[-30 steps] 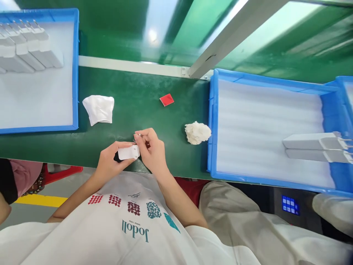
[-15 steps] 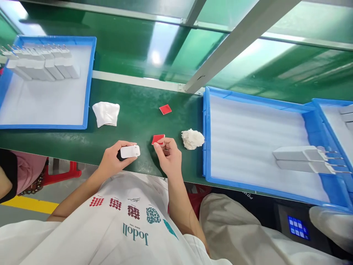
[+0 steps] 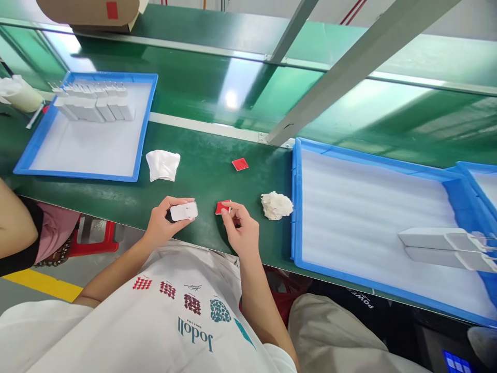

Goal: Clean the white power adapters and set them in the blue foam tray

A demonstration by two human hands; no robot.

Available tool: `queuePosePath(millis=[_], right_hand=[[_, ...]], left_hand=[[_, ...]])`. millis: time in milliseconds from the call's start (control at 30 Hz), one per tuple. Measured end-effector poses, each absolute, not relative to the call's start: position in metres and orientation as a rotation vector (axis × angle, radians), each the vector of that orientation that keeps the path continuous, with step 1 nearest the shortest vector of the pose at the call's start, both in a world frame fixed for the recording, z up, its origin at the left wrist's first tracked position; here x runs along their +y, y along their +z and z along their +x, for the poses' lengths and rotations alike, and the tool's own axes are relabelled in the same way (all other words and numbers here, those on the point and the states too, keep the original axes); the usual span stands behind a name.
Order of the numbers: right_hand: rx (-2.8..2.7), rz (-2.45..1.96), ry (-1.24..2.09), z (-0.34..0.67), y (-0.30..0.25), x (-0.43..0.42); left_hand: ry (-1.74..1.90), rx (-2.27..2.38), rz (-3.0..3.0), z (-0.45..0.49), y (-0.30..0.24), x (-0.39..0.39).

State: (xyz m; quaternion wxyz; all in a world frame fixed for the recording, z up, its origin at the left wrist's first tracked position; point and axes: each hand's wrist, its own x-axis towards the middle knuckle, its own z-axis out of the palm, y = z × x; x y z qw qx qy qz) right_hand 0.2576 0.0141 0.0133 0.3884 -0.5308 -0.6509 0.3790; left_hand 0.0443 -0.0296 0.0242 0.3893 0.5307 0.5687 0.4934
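Note:
My left hand (image 3: 163, 220) is closed round a white plug adapter (image 3: 184, 211), its rounded end face turned up and the dark gap of the palm beside it. To the right, my right hand (image 3: 243, 230) pinches a small red square pad (image 3: 222, 207) with pale edges between thumb and fingertips, low over the green bench. A second red square pad (image 3: 240, 164) lies flat farther back. Beside my right hand sits a crumpled lump of off-white putty-like material (image 3: 276, 205). A folded white cloth (image 3: 163, 165) rests behind my left hand.
At the left, a blue tray (image 3: 139, 155) holds a row of white plug adapters (image 3: 95, 103). On the right, another blue tray (image 3: 297, 207) holds two adapters (image 3: 442, 248) with metal pins. A slanted metal post (image 3: 330, 88) rises behind. A person's arm (image 3: 17, 223) is at far left.
The view has tilted up and shifted left, so a cardboard box shows at the back. Both hands keep their holds; the red pad in my right hand is tilted slightly differently.

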Motion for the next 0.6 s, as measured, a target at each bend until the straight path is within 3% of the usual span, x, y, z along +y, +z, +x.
queuePosePath(millis=[300, 467, 600], right_hand=[[-1.512, -1.400, 0.791, 0.264, 0.019, 0.008], [-1.563, -1.381, 0.802, 0.267, 0.012, 0.015], [-1.525, -1.335, 0.782, 0.266, 0.012, 0.014]], left_hand=[[1.337, 1.533, 1.393, 0.035, 0.028, -0.027], [1.422, 2.140, 1.444, -0.042, 0.052, 0.009], [1.239, 2.558, 1.354, -0.115, 0.099, 0.036]])
